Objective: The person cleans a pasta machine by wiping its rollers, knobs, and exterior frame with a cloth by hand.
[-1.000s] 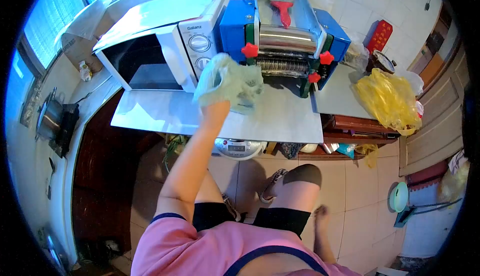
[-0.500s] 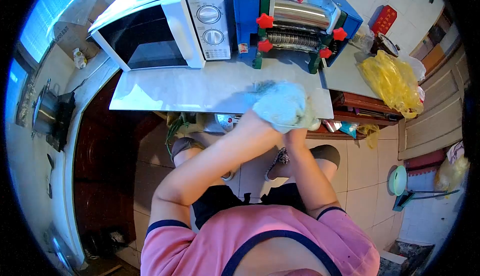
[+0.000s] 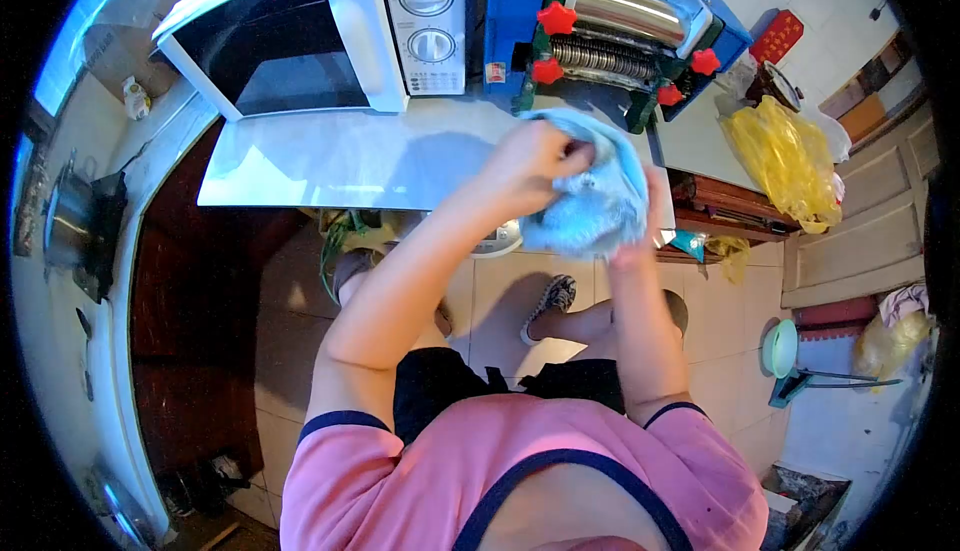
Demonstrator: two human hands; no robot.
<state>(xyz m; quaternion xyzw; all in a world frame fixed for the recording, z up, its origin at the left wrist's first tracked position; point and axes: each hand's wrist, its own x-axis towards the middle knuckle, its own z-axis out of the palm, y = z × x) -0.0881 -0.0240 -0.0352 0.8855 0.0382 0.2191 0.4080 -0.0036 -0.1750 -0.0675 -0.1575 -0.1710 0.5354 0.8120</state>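
A light blue cloth [image 3: 590, 213] hangs bunched and folded between my hands, above the front edge of the white countertop [image 3: 330, 166]. My left hand [image 3: 535, 163] is closed, its curled fingers gripping the upper left of the cloth. At the cloth's right side is my right hand [image 3: 640, 236], smeared by motion and partly hidden by the fabric, holding that edge. Behind the cloth stands a blue pasta machine [image 3: 600, 41] with metal rollers and red star-shaped knobs.
A white microwave [image 3: 300, 46] occupies the counter's left part. Yellow plastic bags [image 3: 785, 166] lie on the right-hand surface. A metal pot [image 3: 68, 216] stands at far left. Below the counter are green leaves [image 3: 338, 241]. A pale green basin [image 3: 779, 349] is at the right.
The cloth has gone from a wrapped bundle to a looser, more spread shape. My left hand has come into sight on top of it, and my right hand has moved to the right. The view has shifted slightly.
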